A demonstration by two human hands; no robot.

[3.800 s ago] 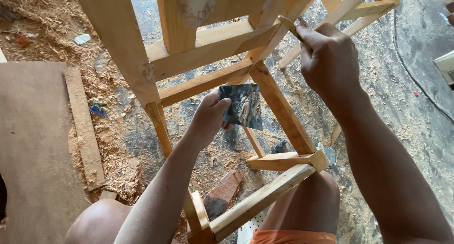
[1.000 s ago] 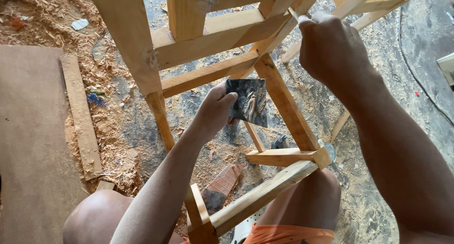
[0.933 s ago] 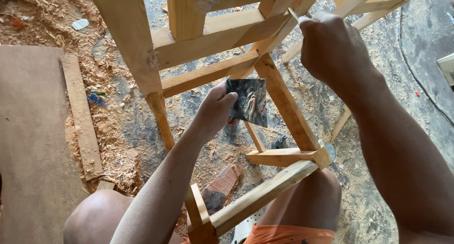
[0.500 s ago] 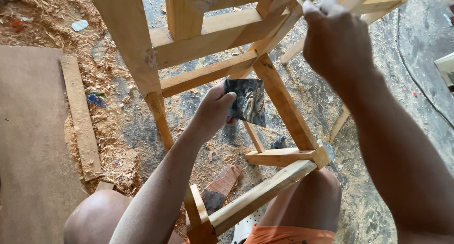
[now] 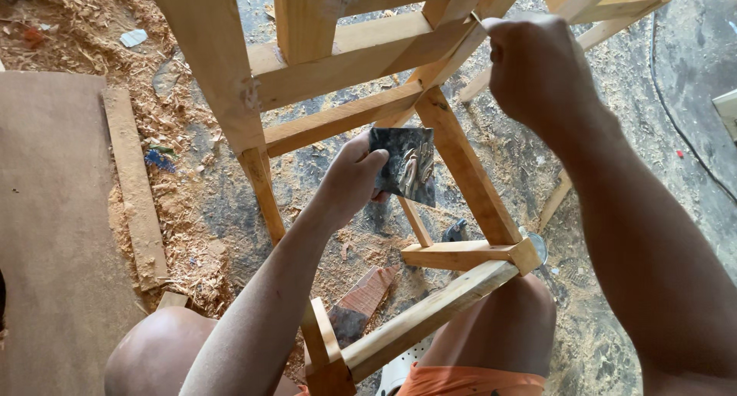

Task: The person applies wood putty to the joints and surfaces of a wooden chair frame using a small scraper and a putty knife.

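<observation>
Left hand (image 5: 349, 183) pinches dark sandpaper sheet (image 5: 404, 164) inside wooden frame (image 5: 361, 66), sheet just beside slanted rail. Right hand (image 5: 537, 70) fisted at frame's upper joint, thin tool tip poking out; kind unclear. Frame rests against knees. Sawdust over floor (image 5: 614, 173) below frame; plank (image 5: 137, 189) left of frame.

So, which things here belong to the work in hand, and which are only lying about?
In the work:
- wooden frame, gripped at a joint by the right hand
- dark sheet, held in the left hand

Lying about:
- loose plank on the sawdust
- flat brown board
- black cable
- reddish wood scrap
</observation>
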